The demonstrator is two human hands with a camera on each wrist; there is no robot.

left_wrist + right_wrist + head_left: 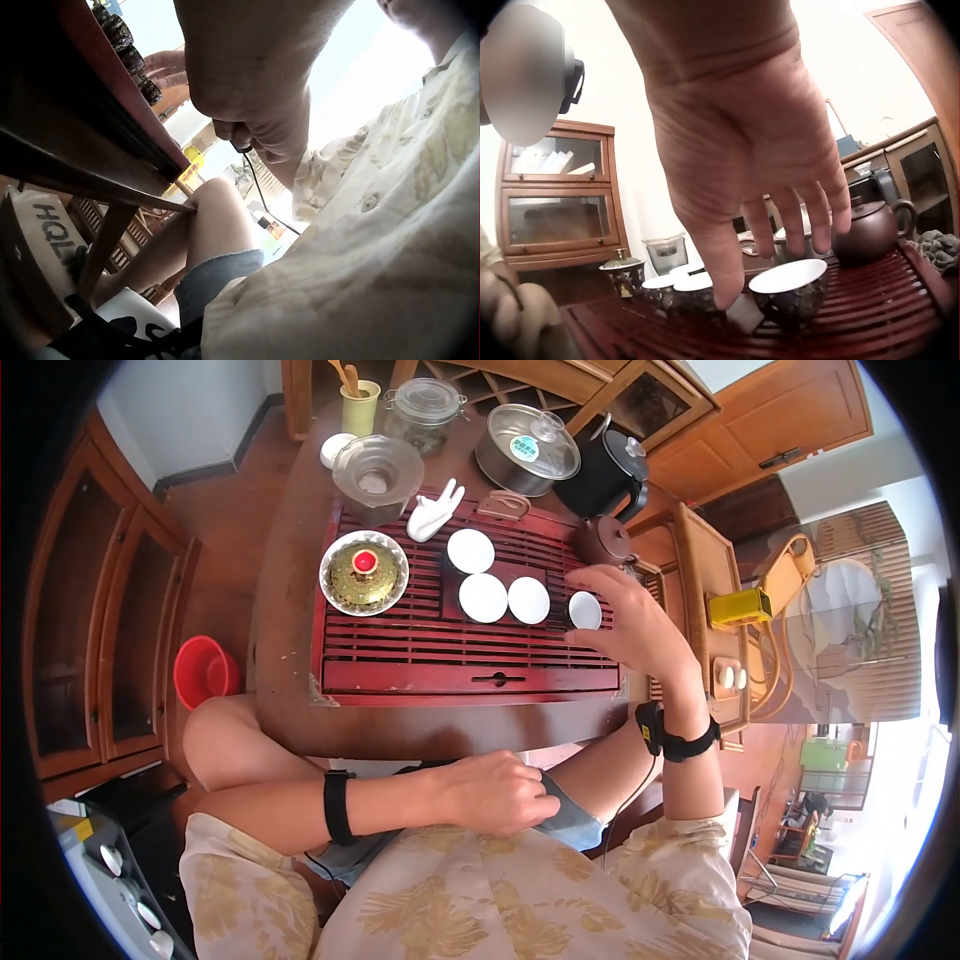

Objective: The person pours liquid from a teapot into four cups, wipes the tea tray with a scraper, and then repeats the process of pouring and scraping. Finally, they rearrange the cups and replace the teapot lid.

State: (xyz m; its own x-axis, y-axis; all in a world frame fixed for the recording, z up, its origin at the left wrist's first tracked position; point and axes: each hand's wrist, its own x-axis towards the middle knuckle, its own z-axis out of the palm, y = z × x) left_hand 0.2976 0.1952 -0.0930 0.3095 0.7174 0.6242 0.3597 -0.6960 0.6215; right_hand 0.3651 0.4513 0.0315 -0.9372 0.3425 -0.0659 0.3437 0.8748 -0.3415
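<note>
My right hand [635,622] reaches over the right end of the red slatted tea tray [470,678], its fingers and thumb spread around a small cup [585,611]. In the right wrist view, the thumb hangs left of this dark-patterned, white-lined cup [789,291], with the fingers behind it. The cup leans slightly there. Three more white-lined cups stand to its left, including the nearest cup [529,600]. A brown teapot [604,541] sits just beyond the right fingers. Loosely curled and holding nothing, my left hand [497,792] rests near my lap.
Left on the tray is a lidded gaiwan [364,573]; a white hand-shaped ornament [436,510] stands behind it. A glass strainer bowl [378,478], glass jar [425,415], steel pot [527,450] and black kettle [604,470] line the back. A red bucket [207,672] stands on the floor.
</note>
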